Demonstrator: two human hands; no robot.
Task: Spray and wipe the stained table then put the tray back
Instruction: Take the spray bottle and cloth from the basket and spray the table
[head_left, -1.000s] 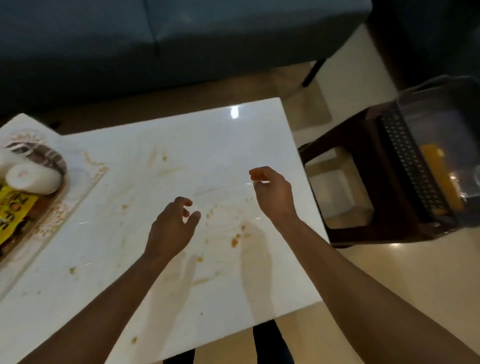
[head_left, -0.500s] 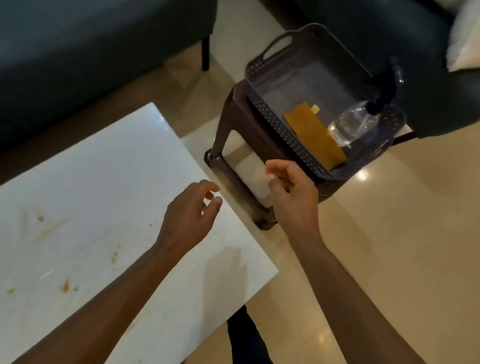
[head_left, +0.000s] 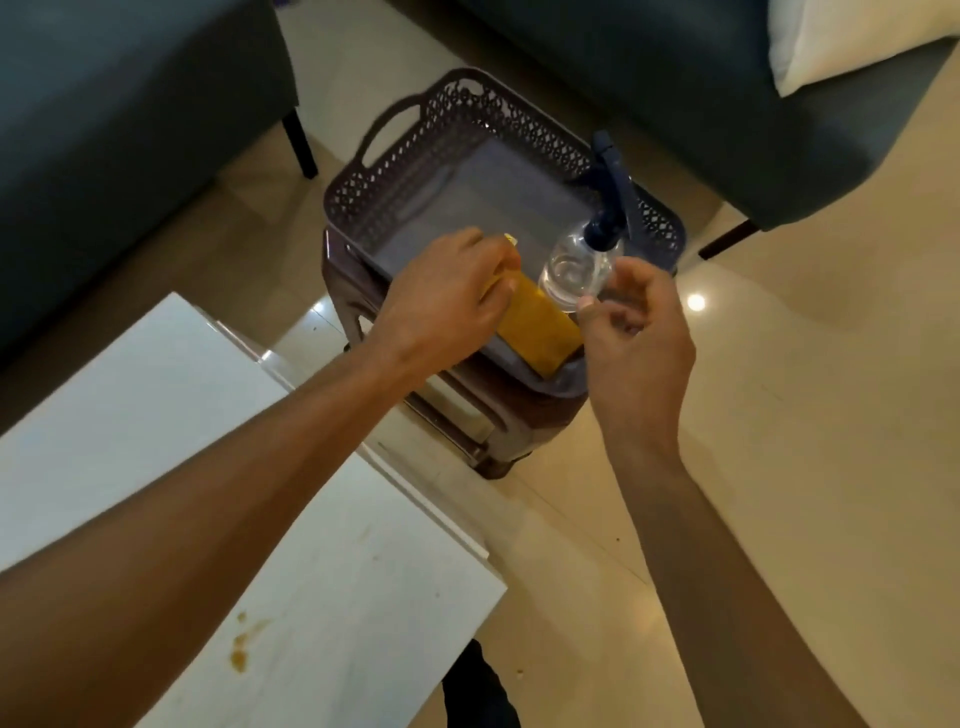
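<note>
Your left hand (head_left: 447, 296) over cloth (head_left: 540, 330) in basket (head_left: 415, 171), grip unclear. Your right hand (head_left: 636, 332) loosely curled, empty, beside bottle (head_left: 574, 270).

A grey lattice-walled basket (head_left: 415, 156) sat on a dark brown stool (head_left: 498, 415), just right of the white table (head_left: 156, 415), whose near part carried brown stains (head_left: 240, 657). In the basket lay a folded yellow cloth (head_left: 540, 327) and, beside it on the right, a clear spray bottle (head_left: 574, 270) with a dark blue trigger head. The left hand (head_left: 447, 306) rested over the cloth's far end, its fingers curled down onto it. The right hand (head_left: 636, 332) hovered just near the bottle, fingers loosely curled, holding nothing. Dark sofas (head_left: 104, 130) flanked the tiled floor (head_left: 805, 415).
</note>
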